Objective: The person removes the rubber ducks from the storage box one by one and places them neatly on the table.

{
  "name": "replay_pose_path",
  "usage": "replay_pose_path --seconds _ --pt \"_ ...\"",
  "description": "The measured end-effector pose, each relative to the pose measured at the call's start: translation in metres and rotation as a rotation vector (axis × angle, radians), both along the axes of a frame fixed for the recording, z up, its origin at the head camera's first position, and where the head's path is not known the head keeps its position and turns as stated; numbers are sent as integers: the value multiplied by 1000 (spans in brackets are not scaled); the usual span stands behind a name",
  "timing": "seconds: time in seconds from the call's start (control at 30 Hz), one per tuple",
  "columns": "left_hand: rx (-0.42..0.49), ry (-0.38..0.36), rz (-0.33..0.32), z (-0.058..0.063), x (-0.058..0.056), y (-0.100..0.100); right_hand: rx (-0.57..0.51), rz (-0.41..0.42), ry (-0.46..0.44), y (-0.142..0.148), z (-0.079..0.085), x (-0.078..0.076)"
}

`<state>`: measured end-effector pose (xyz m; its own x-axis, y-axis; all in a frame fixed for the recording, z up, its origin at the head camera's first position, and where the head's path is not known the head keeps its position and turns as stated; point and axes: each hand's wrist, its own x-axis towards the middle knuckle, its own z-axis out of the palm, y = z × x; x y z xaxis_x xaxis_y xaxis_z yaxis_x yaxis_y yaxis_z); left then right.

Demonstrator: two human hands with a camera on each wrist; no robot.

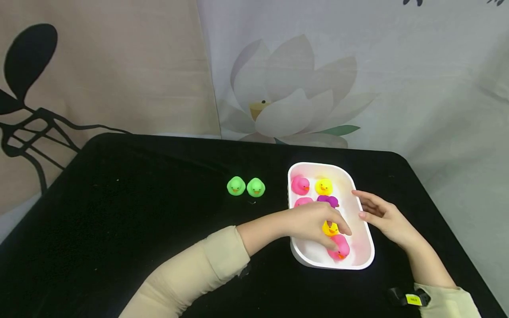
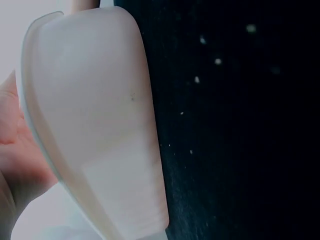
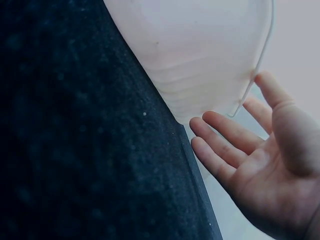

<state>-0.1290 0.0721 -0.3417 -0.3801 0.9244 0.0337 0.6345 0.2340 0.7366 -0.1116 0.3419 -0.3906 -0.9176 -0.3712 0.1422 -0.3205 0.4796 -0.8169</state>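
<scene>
In the head view my left hand (image 1: pixel 310 223) reaches into a white tray (image 1: pixel 362 247). Its thumb and forefinger are bent beside a pink rubber duck (image 1: pixel 339 249), the thumb overlapping the duck's left side; whether they grip it I cannot tell. A yellow duck (image 1: pixel 330 228) shows between those fingers. Farther back in the tray are a pink duck (image 1: pixel 300 185), a yellow duck (image 1: pixel 324 186), a purple duck (image 1: pixel 329 201) and another pink duck (image 1: pixel 304 202), partly hidden by my hand. My right hand (image 3: pixel 270 160), fingers extended, has a fingertip at the tray's rim.
Two green ducks (image 1: pixel 236 186) stand side by side left of the tray on the black tablecloth (image 1: pixel 139 212). Behind the table hangs a pale curtain (image 1: pixel 417 97) with a printed lotus.
</scene>
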Motion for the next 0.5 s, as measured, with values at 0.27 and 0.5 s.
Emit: replay_pose_path --seconds 0.27,0.5 --pt "-86 2 -15 -1 -5 14 6 1 2 2 1 -1" --pt "-172 51 -60 -5 -9 23 -3 10 1 1 1 -1"
